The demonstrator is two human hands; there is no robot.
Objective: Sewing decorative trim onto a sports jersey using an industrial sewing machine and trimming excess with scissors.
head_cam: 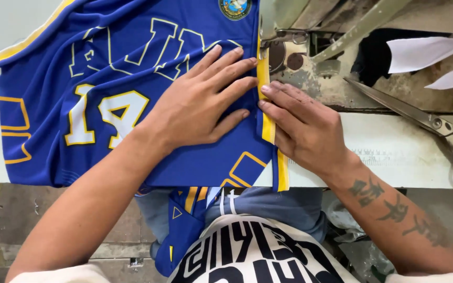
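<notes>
A blue sports jersey [106, 63] with white and yellow lettering lies spread on a white sewing table [394, 152]. Its right edge carries a yellow trim strip [265, 78]. My left hand [200, 102] presses flat on the blue fabric, fingers spread and pointing at the trim. My right hand [302, 126] lies beside it on the table, its fingertips pinching and holding down the yellow trim. The jersey's lower part hangs off the table's front edge onto my lap [184, 230]. Both hands touch the garment near the sewing machine's needle area [284, 44].
Large metal scissors [420, 118] lie on the table at the right. White fabric pieces [431, 57] rest at the top right on the worn machine bed [331, 84]. A stained concrete floor [17, 220] shows below the table's edge.
</notes>
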